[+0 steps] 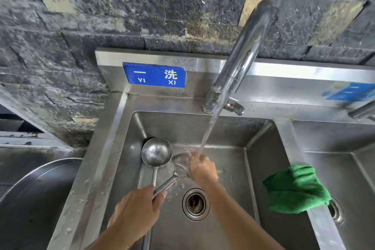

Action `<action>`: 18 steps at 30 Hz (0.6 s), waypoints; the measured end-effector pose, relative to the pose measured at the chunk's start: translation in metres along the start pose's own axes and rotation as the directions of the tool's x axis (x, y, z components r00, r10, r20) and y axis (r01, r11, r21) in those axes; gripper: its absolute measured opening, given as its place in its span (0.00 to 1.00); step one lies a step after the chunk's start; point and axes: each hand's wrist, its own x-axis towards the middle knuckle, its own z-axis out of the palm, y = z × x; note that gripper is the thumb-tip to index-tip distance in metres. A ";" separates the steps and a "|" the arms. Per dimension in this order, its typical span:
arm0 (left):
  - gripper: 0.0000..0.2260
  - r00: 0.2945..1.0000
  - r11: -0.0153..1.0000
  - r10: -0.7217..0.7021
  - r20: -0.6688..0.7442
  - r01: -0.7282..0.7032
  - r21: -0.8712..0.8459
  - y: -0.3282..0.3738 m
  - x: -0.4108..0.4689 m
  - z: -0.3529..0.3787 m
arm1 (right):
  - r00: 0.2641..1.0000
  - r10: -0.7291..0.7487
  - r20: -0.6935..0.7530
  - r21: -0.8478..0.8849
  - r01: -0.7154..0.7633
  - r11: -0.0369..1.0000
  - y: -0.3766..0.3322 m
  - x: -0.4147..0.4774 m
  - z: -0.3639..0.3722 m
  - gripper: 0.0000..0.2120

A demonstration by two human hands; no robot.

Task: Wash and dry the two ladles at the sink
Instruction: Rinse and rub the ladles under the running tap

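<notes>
Two steel ladles are in the left basin of the steel sink [261,168]. One ladle [156,153] lies with its bowl up near the basin's back left corner, its handle running toward me. My left hand [138,212] grips the handle of the second ladle [179,165], whose bowl is tilted under the running water. My right hand [203,168] rests on that bowl, fingers pressed on it in the stream. The tap [241,61] pours water onto my right hand.
A green cloth [294,189] lies over the divider between the two basins. The drain [195,204] sits at the basin's middle. A second basin [345,168] is on the right. A large steel pan [36,199] stands at the left. A dark stone wall rises behind.
</notes>
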 end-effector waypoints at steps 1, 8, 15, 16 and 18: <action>0.22 1.000 1.000 0.005 -0.001 -0.005 -0.022 0.002 -0.001 0.001 | 0.997 -0.065 -0.047 -0.087 0.061 0.994 0.001 -0.005 0.002 0.20; 0.20 1.000 1.000 0.000 0.006 0.000 0.011 0.015 -0.001 0.013 | 0.954 -0.293 -0.057 -0.351 0.256 0.901 -0.005 -0.007 0.002 0.18; 0.23 0.984 0.985 -0.109 0.142 0.126 -0.115 0.016 0.006 0.008 | 0.999 0.030 -0.033 0.247 -0.021 0.969 0.018 -0.001 -0.028 0.24; 0.22 0.979 0.968 -0.105 0.173 0.140 -0.207 0.017 0.009 0.009 | 0.997 0.004 -0.081 0.298 0.020 0.954 0.021 -0.003 -0.027 0.23; 0.20 0.968 0.918 -0.128 0.218 0.199 -0.344 0.022 0.010 0.010 | 0.987 -0.061 -0.150 0.331 0.108 0.937 0.024 -0.005 -0.022 0.20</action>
